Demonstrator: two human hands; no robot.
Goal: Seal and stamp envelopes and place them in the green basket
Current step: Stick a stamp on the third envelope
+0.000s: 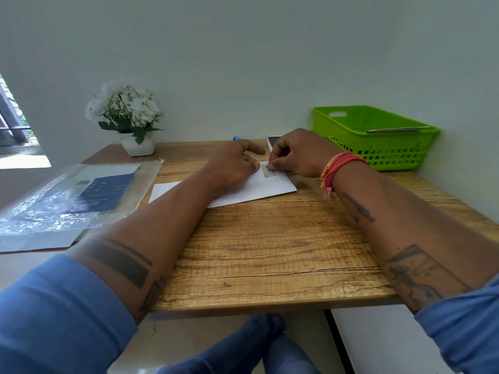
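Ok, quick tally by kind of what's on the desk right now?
White envelope on desk: 1
Stamp: 1
Green basket: 1, with an envelope in it
Flower pot: 1
Plastic packet: 1
Total: 6

Envelope (pixel 266 188): white, laid flat on the wooden surface at frame centre, long axis running from lower left to upper right; middle portion hidden under a forearm. Stamp (pixel 268 171): small, beige-bordered with a dark motif, set at the envelope's upper right corner. Green basket (pixel 378 153): bright green plastic, rectangular, perforated lower walls, handle slot in the far wall, stood upright at right of frame; a flat pale item is seen inside.
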